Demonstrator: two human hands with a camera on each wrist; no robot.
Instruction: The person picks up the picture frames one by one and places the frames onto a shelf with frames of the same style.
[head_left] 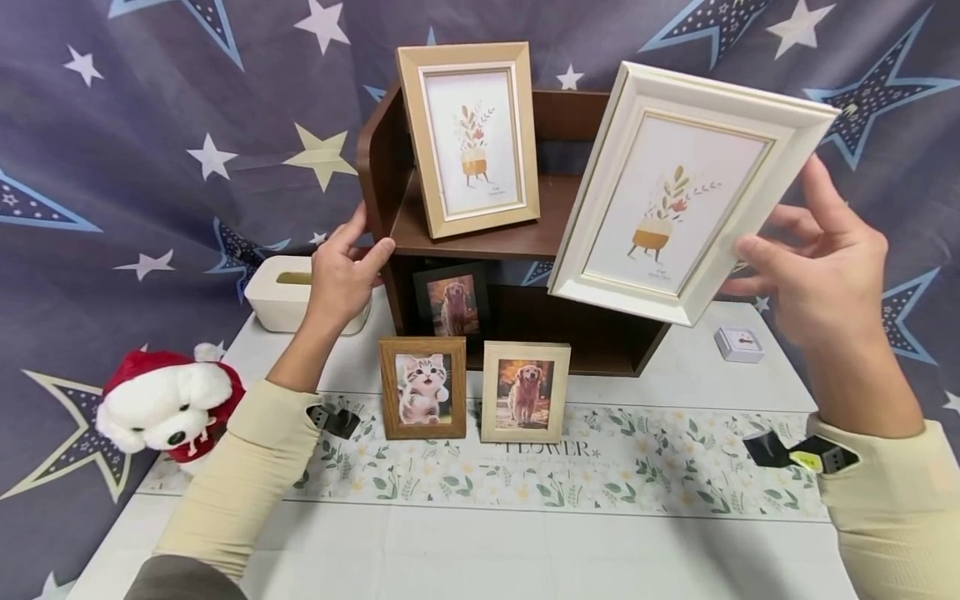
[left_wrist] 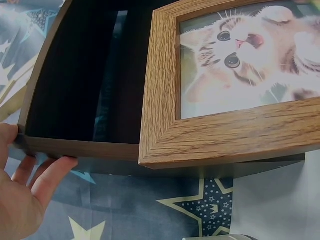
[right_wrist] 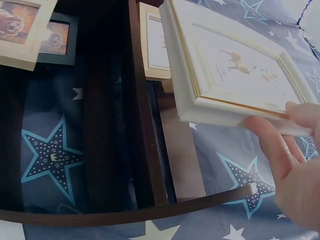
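Note:
My right hand (head_left: pixel 832 258) holds a white picture frame (head_left: pixel 678 200) by its right edge, thumb in front and fingers behind. The frame is tilted, in front of the right side of a dark brown two-level shelf (head_left: pixel 480 243). In the right wrist view, thumb and fingers pinch the frame's border (right_wrist: pixel 225 111). With my left hand (head_left: pixel 337 271) I grip the shelf's left side panel, thumb toward the front; the left wrist view shows fingers along its edge (left_wrist: pixel 55 146). A light wood picture frame (head_left: pixel 476 142) stands on the upper level, leaning slightly.
A black dog-photo frame (head_left: pixel 452 304) stands in the lower level. Before the shelf stand a brown cat-photo frame (head_left: pixel 423 387) and a cream dog-photo frame (head_left: pixel 525 392). A tissue box (head_left: pixel 273 296) and plush dog (head_left: pixel 168 404) are left, a small white clock-like box (head_left: pixel 738 343) right.

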